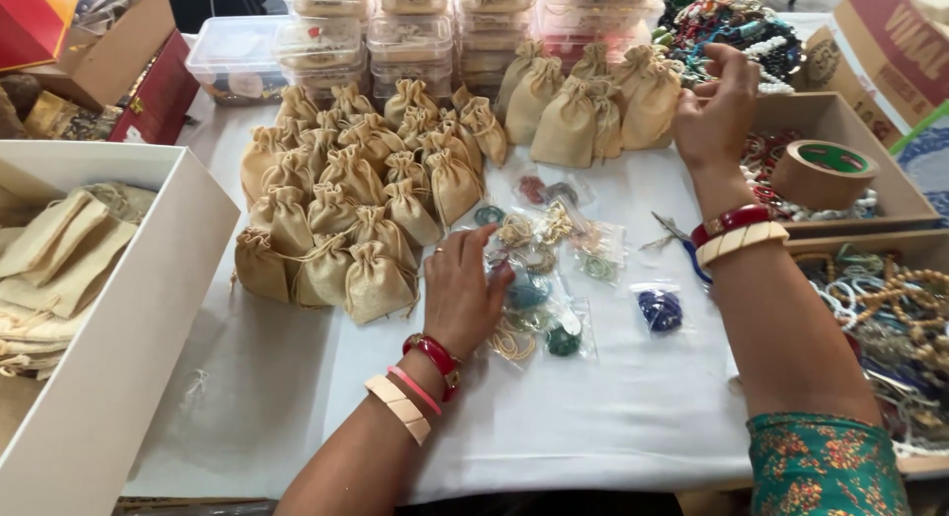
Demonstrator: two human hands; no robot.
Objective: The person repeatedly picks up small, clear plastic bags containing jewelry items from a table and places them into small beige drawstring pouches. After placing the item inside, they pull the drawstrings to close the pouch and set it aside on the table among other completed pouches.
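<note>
Your left hand [458,289] rests flat, fingers spread, on clear packets of beaded jewellery [539,279] at cloth centre; nothing pinched. Your right hand [716,106] raised beyond packets, fingers curled, seemingly empty; cannot tell for sure. Risk: slick packets slide under palm, scatter toward blue-bead packet [660,308]. Scissors [672,234] lie right of packets, near your right wrist; snag likely. Burlap pouches [341,215] crowd left of packets; tape roll [823,172] in box, far right.
</note>
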